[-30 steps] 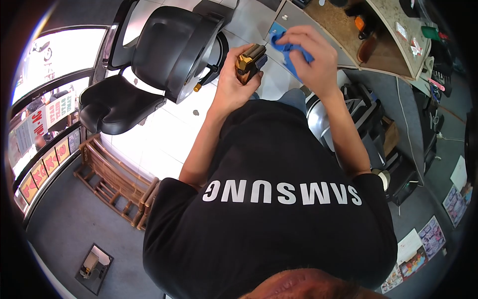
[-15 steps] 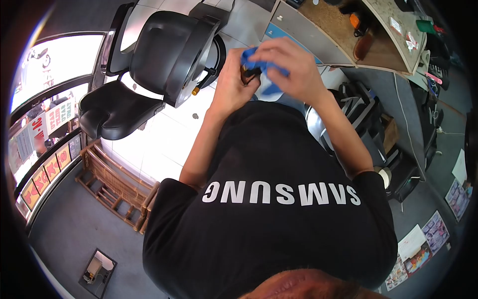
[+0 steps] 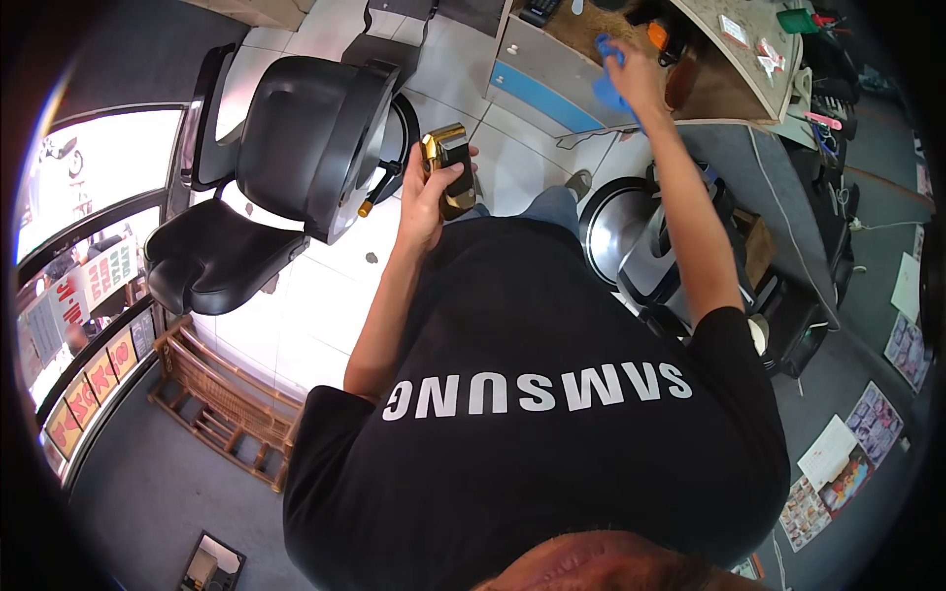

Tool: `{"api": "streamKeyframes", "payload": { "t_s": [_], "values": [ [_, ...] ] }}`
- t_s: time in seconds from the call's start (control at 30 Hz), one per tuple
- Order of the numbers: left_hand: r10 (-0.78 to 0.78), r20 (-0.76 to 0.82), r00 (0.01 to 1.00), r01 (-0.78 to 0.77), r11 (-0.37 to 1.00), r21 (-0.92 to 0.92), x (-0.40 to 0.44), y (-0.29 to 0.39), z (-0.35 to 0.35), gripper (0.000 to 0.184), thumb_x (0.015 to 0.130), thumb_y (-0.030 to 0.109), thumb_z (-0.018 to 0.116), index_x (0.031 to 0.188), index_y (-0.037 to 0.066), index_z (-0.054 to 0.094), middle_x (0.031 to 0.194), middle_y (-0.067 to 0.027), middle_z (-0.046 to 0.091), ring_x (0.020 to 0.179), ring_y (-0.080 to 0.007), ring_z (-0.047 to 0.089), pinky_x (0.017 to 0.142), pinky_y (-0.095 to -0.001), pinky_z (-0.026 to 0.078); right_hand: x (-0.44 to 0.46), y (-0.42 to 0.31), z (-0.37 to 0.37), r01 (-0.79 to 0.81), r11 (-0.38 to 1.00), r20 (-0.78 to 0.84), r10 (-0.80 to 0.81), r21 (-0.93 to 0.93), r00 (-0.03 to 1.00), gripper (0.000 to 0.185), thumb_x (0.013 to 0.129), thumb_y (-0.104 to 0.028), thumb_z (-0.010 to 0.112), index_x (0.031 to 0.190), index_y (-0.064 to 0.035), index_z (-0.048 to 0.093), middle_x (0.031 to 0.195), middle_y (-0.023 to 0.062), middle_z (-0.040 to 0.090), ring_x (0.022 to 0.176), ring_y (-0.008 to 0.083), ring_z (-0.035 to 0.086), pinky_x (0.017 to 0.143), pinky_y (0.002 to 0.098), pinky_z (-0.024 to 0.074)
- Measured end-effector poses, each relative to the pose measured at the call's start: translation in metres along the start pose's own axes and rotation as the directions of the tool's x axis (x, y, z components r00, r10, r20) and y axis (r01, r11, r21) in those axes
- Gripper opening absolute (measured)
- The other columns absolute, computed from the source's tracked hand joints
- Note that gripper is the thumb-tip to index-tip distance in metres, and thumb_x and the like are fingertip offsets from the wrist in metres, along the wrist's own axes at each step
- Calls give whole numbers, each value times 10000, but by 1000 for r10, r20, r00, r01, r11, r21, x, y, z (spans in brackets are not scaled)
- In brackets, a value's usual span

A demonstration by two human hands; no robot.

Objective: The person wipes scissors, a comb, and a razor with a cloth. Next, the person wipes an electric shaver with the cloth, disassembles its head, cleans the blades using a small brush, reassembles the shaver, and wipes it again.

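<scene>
A gold and black handheld device (image 3: 448, 163), which looks like a shaver or clipper, is held upright in my left hand (image 3: 426, 202), fingers wrapped round its sides. My right hand (image 3: 639, 84) is stretched out to the upper right with a blue cloth (image 3: 608, 84) pinched in its fingers. The cloth hangs at the front edge of the open wooden counter shelf (image 3: 562, 32). On that shelf, just beyond my right hand, lie an orange and black object (image 3: 658, 37) and a brown item (image 3: 682, 81).
A black barber chair (image 3: 296, 148) stands at the left, with a bamboo bench (image 3: 227, 404) below it. Under my right arm are a round metal base (image 3: 616, 231) and dark chair parts. Pink-handled and green items (image 3: 796, 20) lie on the counter at the right.
My right hand has moved away from the device to the counter, taking the blue cloth along. My left hand has shifted left and lower, still holding the device, now uncovered.
</scene>
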State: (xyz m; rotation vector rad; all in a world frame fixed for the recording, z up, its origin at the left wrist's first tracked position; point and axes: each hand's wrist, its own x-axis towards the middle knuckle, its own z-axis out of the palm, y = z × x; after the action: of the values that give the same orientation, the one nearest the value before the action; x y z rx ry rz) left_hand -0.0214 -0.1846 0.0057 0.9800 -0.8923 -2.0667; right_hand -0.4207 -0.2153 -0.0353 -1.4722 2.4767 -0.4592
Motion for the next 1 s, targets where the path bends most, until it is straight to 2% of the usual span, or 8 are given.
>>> {"api": "streamKeyframes", "payload": {
  "t_s": [0.1,0.27,0.43,0.53,0.6,0.77,0.87,1.0],
  "values": [
    [-95,78,992,106,984,-142,-1,-12,1,445,1026,238,517,1404,30,408,1263,-197,646,1056,-283,697,932,-439,587,48,46,5,360,901,-154,-402,-243,902,418,943,-236,675,1352,-152,663,1365,135,656,1229,384,624,1022,466,520],
    [-228,76,971,232,972,-47,-1,-20,8,459,1101,361,394,1431,45,353,1272,-202,615,1049,-300,700,890,-470,613,68,99,48,493,868,-61,-495,-56,866,552,948,-238,676,1478,-151,547,1463,151,571,1292,402,558,1098,467,455],
    [44,20,999,-48,920,389,3,-45,-5,800,978,330,765,1552,0,317,1310,-228,611,1082,-261,694,900,-364,571,-1,12,16,423,860,-465,-510,-285,724,510,989,-261,678,1467,-138,549,1396,186,581,1230,370,593,1022,439,480],
    [152,16,988,-118,692,712,0,-20,12,840,938,315,808,1556,-12,342,1298,-204,640,1090,-240,680,958,-365,540,-63,-36,34,352,871,-189,-303,344,934,496,1004,-284,686,1453,-119,559,1336,154,610,1138,310,647,961,392,512],
    [186,70,980,-174,632,755,6,-20,10,944,843,289,894,1543,-13,338,1263,-206,670,1118,-289,697,972,-385,551,-103,-61,42,26,660,294,-370,751,881,506,1009,-339,701,1431,-85,584,1258,114,631,1065,247,659,927,358,524],
    [136,232,963,-267,577,772,14,-12,5,936,791,258,932,1474,-27,358,1211,-209,687,1126,-321,703,982,-389,563,-159,-118,34,132,542,225,-542,830,810,547,980,-348,748,1422,-68,592,1223,97,628,1045,208,641,918,332,522],
    [78,262,962,-253,612,750,22,-15,3,951,772,328,942,1434,-51,373,1208,-224,667,1105,-336,706,943,-402,579,-154,-113,23,255,671,271,-574,697,773,573,958,-331,776,1424,-58,586,1229,107,613,1079,210,634,917,334,523],
    [39,227,973,-177,758,628,35,-53,-6,924,796,309,929,1425,-62,362,1235,-196,623,1111,-299,678,945,-394,572,-152,-100,41,-9,607,364,-464,794,807,634,1014,-381,707,1509,-58,478,1336,89,584,1152,199,601,983,362,510]
  ]
}}
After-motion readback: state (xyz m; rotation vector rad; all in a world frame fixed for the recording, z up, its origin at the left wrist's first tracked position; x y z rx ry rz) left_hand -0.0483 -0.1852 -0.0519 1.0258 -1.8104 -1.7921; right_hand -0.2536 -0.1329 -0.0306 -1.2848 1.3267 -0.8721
